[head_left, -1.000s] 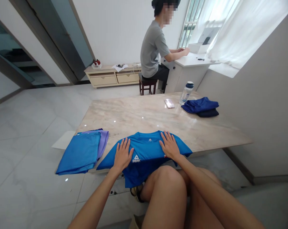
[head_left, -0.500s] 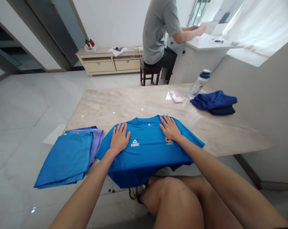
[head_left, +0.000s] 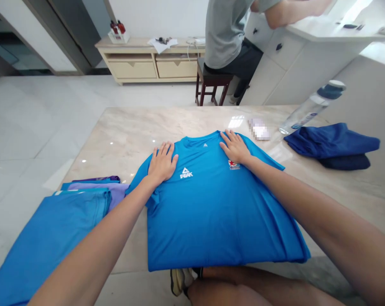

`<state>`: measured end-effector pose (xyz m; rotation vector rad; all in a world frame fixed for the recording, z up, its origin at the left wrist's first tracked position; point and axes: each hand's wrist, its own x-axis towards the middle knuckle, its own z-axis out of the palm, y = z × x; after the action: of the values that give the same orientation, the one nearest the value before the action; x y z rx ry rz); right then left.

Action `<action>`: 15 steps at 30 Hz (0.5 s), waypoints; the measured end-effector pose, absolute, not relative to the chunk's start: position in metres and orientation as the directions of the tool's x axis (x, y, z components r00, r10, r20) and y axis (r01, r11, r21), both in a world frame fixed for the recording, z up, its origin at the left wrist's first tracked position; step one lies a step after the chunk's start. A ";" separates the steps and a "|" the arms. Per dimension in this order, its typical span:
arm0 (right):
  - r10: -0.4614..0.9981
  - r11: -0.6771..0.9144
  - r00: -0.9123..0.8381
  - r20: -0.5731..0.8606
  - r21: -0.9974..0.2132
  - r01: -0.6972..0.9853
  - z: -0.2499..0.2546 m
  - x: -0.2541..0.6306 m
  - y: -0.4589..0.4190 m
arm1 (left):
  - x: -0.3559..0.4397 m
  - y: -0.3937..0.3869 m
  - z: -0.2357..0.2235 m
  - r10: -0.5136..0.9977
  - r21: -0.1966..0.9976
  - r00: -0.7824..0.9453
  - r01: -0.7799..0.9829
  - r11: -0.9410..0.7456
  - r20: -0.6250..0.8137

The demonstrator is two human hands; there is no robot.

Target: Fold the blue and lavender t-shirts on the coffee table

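Observation:
A bright blue T-shirt point(head_left: 211, 208) with a white logo lies front-up on the marble table point(head_left: 131, 131), its hem reaching the near edge. My left hand point(head_left: 162, 161) rests flat on the shirt's left shoulder, fingers spread. My right hand point(head_left: 234, 147) lies flat on the right shoulder beside the collar, fingers apart. Neither hand holds anything.
A stack of folded blue and purple cloths point(head_left: 61, 221) lies at the left. Folded dark blue clothes point(head_left: 332, 142), a water bottle point(head_left: 310, 108) and a small packet point(head_left: 259, 128) sit at the far right. A person in a grey shirt point(head_left: 227, 29) sits on a stool at a white desk behind.
Both hands have pushed the shirt away from me, so more of it lies spread on the table. The camera has tilted down and moved closer.

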<state>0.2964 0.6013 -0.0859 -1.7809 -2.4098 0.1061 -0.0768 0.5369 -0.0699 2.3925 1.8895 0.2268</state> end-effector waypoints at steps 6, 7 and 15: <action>0.969 0.244 -0.239 0.059 -0.095 0.965 -0.079 0.273 0.603 | -0.076 0.561 -0.065 0.969 0.136 0.239 0.960 -0.245 0.059; 0.976 0.216 -0.212 0.048 -0.093 0.972 -0.076 0.265 0.595 | -0.075 0.562 -0.061 0.970 0.133 0.238 0.961 -0.242 0.045; 0.928 0.353 -0.294 0.228 -0.292 0.889 -0.086 0.281 0.445 | -0.053 0.485 -0.050 0.945 0.086 0.291 0.948 -0.305 0.147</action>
<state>0.2812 0.4449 -0.0857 -1.5986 -2.2671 0.1547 -0.0529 0.4846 -0.0502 2.5383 1.8620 0.2687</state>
